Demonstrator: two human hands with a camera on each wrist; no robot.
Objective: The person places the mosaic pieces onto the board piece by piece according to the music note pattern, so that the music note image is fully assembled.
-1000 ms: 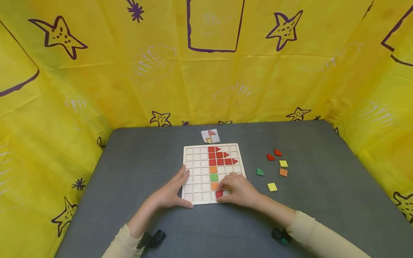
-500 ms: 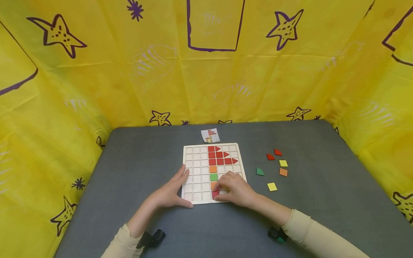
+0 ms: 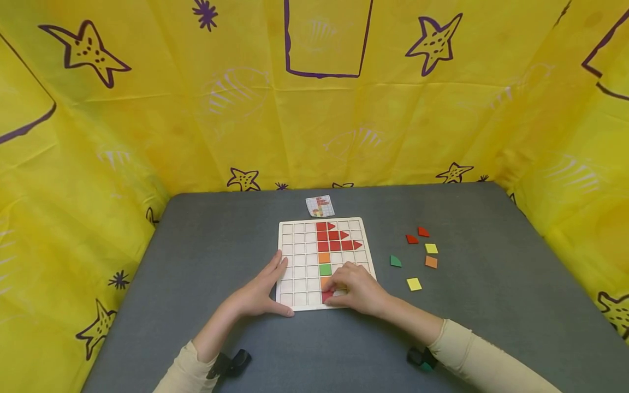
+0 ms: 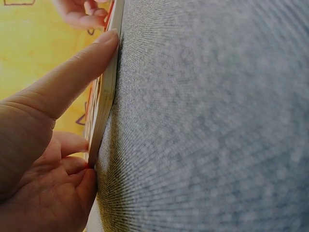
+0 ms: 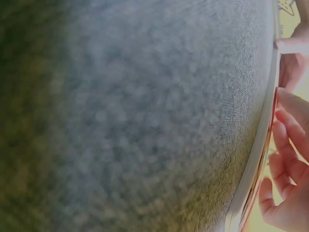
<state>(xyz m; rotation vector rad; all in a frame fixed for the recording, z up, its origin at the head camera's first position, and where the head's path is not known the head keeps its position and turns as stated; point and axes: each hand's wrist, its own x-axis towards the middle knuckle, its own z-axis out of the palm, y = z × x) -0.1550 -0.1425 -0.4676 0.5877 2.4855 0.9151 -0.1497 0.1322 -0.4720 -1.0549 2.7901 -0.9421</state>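
Observation:
A pale wooden grid board (image 3: 300, 285) lies on the grey table in the head view. Red squares and triangles (image 3: 344, 235) form three rows in its upper part, with an orange square (image 3: 324, 257) and a green square (image 3: 325, 269) below. My right hand (image 3: 361, 290) pinches a red square tile (image 3: 326, 296) at the bottom of that column, partly covering it and an orange tile above. My left hand (image 3: 256, 292) rests along the board's left edge, fingers extended. In the left wrist view its thumb (image 4: 72, 77) touches the near edge close to the corner.
A small printed card (image 3: 320, 206) with a coloured pattern lies beyond the board. To the right are loose tiles: red quarter-rounds (image 3: 412, 239), a green one (image 3: 395, 261), yellow squares (image 3: 414, 284) and an orange square (image 3: 431, 262). A green piece (image 3: 426, 368) shows near the right wrist camera.
My right hand has moved slightly left, bringing the red square tile into the column under the orange one. The left hand has stayed at the board's edge.

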